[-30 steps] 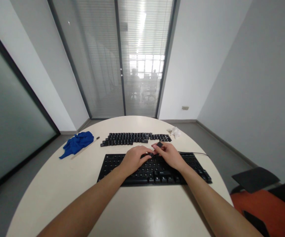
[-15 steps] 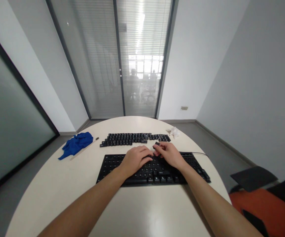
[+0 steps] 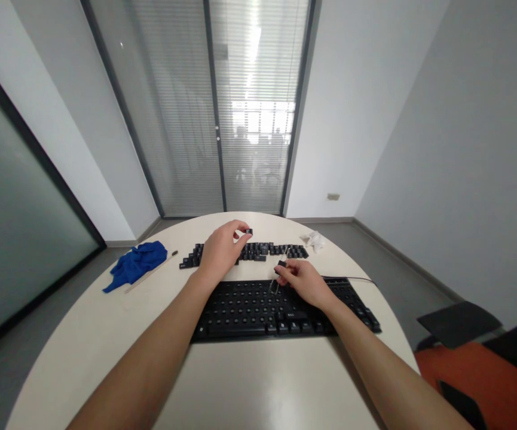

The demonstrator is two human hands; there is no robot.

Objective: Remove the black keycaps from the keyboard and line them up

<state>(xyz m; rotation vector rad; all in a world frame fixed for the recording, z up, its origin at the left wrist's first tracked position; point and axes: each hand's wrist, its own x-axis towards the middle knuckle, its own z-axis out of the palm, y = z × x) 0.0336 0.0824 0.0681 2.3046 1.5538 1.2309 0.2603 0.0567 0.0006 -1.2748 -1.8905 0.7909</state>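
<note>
A black keyboard (image 3: 258,310) lies in front of me on a round cream table (image 3: 106,334). Behind it, loose black keycaps (image 3: 267,249) are laid out in rows. My left hand (image 3: 220,251) is raised over those rows and pinches a small black keycap (image 3: 249,232) between thumb and fingertips. My right hand (image 3: 305,282) rests on the keyboard's upper edge, closed on a wire keycap puller (image 3: 277,276) whose loops point down at the keys.
A crumpled blue cloth (image 3: 136,266) and a thin stick (image 3: 150,272) lie at the table's left. A white crumpled tissue (image 3: 315,240) sits at the back right. A cable (image 3: 352,278) leaves the keyboard rightwards. An orange and black chair (image 3: 486,370) stands at the right.
My left hand has lifted off the keyboard and moved back over the loose keycap rows, carrying a keycap. My right hand stayed at the keyboard's top edge with the puller.
</note>
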